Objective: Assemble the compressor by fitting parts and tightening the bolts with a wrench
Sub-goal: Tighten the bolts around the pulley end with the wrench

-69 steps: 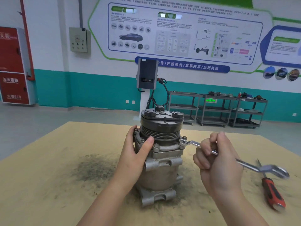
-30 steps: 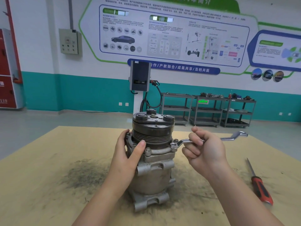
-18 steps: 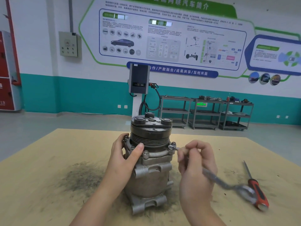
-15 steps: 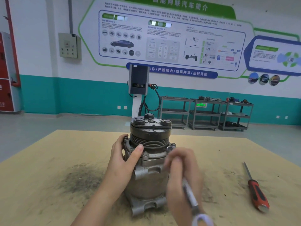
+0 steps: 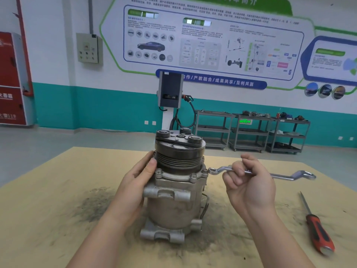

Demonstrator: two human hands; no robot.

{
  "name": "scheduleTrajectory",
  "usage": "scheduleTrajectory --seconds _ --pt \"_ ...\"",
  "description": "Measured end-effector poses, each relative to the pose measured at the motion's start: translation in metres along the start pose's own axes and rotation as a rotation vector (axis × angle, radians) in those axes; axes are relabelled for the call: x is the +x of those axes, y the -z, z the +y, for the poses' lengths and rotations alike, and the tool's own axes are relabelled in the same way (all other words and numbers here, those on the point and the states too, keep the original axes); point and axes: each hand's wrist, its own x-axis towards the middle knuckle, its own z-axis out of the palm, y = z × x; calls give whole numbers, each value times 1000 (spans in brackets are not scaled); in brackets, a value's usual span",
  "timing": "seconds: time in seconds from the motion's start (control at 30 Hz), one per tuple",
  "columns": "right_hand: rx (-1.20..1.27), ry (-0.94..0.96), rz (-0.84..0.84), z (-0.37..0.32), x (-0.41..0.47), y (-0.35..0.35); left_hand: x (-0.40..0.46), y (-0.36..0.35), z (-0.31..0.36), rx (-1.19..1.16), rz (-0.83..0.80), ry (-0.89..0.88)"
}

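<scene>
wrench (image 5: 251,172) swung level, grey compressor (image 5: 176,190) upright

The right hand (image 5: 249,182) has swung the wrench (image 5: 260,172) back up from its low position near the person; it is level again, and its ring end is now just beside the bolt (image 5: 204,171), off it. The left hand's (image 5: 135,182) thumb has moved up to the grooved pulley (image 5: 178,160).
</scene>
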Motion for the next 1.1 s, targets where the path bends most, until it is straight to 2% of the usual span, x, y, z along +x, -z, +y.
scheduleTrajectory --seconds 0.17,0.37,0.7,0.87,1.1 --pt "108 -98 -11 0 5 -1 -4 -7 -3 -65 16 -21" --pt "-12 -192 -82 0 13 -8 -7 -12 -3 -186 14 -9" --pt "-142 -529 -172 -8 44 -23 -9 -14 -2 -203 30 -27" --pt "-118 -610 -247 -7 55 -18 -10 -15 -3 -245 51 -48" --pt "-104 -828 -311 -6 72 -13 -8 -17 -9 -257 108 -93"
